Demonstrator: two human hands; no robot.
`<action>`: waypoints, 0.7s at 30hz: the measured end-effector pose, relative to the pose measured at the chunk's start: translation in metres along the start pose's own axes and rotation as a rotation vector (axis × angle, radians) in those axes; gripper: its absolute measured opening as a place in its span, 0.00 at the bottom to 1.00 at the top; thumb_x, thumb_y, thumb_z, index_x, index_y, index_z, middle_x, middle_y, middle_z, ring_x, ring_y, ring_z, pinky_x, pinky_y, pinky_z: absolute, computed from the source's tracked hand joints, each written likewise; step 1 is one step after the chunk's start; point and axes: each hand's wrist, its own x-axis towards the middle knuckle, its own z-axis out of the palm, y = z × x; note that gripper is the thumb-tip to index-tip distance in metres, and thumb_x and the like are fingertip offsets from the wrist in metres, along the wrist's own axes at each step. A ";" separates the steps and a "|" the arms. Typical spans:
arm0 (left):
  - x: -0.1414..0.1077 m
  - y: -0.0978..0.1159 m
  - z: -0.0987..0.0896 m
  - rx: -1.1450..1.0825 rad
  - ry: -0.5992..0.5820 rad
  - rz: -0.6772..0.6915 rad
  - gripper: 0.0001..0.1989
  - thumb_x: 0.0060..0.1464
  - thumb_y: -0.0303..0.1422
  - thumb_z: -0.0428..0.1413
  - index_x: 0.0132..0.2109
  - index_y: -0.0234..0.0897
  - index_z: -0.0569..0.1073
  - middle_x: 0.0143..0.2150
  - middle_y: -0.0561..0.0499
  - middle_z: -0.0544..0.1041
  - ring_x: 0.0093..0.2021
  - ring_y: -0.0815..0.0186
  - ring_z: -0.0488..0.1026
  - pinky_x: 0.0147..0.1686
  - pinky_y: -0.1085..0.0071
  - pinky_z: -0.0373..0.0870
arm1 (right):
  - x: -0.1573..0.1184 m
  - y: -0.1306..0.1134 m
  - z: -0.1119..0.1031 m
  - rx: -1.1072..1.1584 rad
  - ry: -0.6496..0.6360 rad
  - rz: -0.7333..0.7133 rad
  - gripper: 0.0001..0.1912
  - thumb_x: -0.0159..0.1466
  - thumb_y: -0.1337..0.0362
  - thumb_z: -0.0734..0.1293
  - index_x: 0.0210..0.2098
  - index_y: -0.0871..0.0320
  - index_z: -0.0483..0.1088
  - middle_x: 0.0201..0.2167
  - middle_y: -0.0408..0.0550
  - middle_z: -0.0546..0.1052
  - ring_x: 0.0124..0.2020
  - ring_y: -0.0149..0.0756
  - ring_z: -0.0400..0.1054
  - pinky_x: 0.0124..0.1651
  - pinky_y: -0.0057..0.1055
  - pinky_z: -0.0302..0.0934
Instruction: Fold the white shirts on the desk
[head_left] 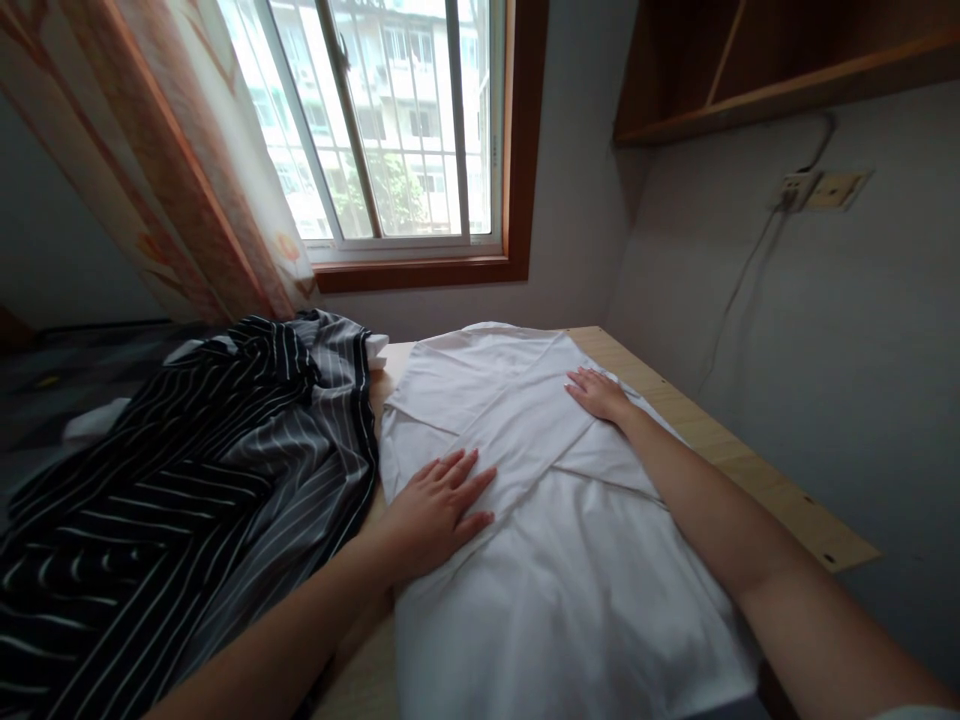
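Note:
A white garment (517, 400), which looks like a shirt with its sleeves folded across it, lies spread over a wooden board. Its lower part hangs toward me in loose folds. My left hand (439, 510) rests flat on the left side of the cloth, fingers spread. On the far right part of the garment lies my right hand (598, 393), palm down with the fingers stretched out. Neither hand grips anything. Diagonal fold lines run between the two hands.
Black and grey striped clothing (225, 450) is heaped at the left. The wooden board (720, 440) ends along the right wall. Behind it are a barred window (397, 130) and a patterned curtain (202, 170). A socket with a cord (796, 190) and a shelf (750, 95) are at upper right.

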 end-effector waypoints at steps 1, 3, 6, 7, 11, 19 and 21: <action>-0.003 0.001 0.001 0.010 0.008 -0.020 0.32 0.65 0.53 0.40 0.69 0.45 0.58 0.72 0.43 0.52 0.72 0.53 0.47 0.68 0.52 0.48 | 0.002 0.005 0.001 0.001 0.013 -0.011 0.29 0.72 0.52 0.53 0.67 0.58 0.59 0.69 0.54 0.57 0.70 0.43 0.48 0.70 0.39 0.40; -0.007 0.003 0.005 0.016 0.035 -0.049 0.31 0.66 0.51 0.40 0.69 0.42 0.59 0.72 0.43 0.53 0.72 0.52 0.48 0.68 0.53 0.49 | 0.006 0.011 0.003 0.006 0.034 -0.039 0.27 0.72 0.54 0.54 0.66 0.58 0.61 0.68 0.54 0.58 0.69 0.42 0.50 0.70 0.37 0.41; -0.009 0.001 0.011 -0.013 0.049 -0.040 0.32 0.66 0.50 0.40 0.70 0.40 0.57 0.72 0.42 0.52 0.72 0.51 0.47 0.68 0.53 0.50 | 0.012 0.014 0.006 0.001 0.044 -0.059 0.26 0.72 0.56 0.54 0.65 0.60 0.62 0.68 0.54 0.60 0.69 0.41 0.51 0.69 0.35 0.42; -0.007 -0.002 0.011 -0.028 0.044 -0.030 0.33 0.65 0.51 0.41 0.70 0.39 0.55 0.72 0.42 0.51 0.72 0.52 0.46 0.68 0.54 0.50 | 0.014 0.015 0.006 -0.005 0.043 -0.055 0.26 0.72 0.56 0.53 0.65 0.60 0.62 0.68 0.54 0.60 0.69 0.41 0.51 0.69 0.36 0.42; 0.005 -0.015 0.008 -0.075 0.037 -0.015 0.35 0.65 0.52 0.41 0.71 0.36 0.53 0.73 0.42 0.50 0.73 0.55 0.45 0.68 0.56 0.49 | 0.022 0.016 0.004 -0.048 0.028 -0.027 0.26 0.73 0.57 0.52 0.67 0.59 0.59 0.68 0.55 0.59 0.69 0.42 0.51 0.69 0.37 0.41; 0.025 -0.016 0.012 -0.031 0.162 -0.064 0.29 0.66 0.46 0.42 0.68 0.37 0.61 0.71 0.44 0.55 0.72 0.57 0.49 0.69 0.56 0.48 | 0.033 0.000 -0.016 -0.124 0.073 -0.032 0.23 0.72 0.59 0.56 0.61 0.61 0.67 0.67 0.59 0.60 0.69 0.45 0.51 0.69 0.44 0.41; 0.026 -0.014 0.014 -0.031 0.183 -0.067 0.29 0.66 0.46 0.43 0.67 0.37 0.62 0.71 0.43 0.56 0.71 0.57 0.50 0.69 0.56 0.49 | 0.025 -0.021 -0.022 -0.148 0.109 -0.068 0.22 0.71 0.58 0.59 0.60 0.59 0.68 0.68 0.58 0.59 0.70 0.48 0.48 0.69 0.50 0.38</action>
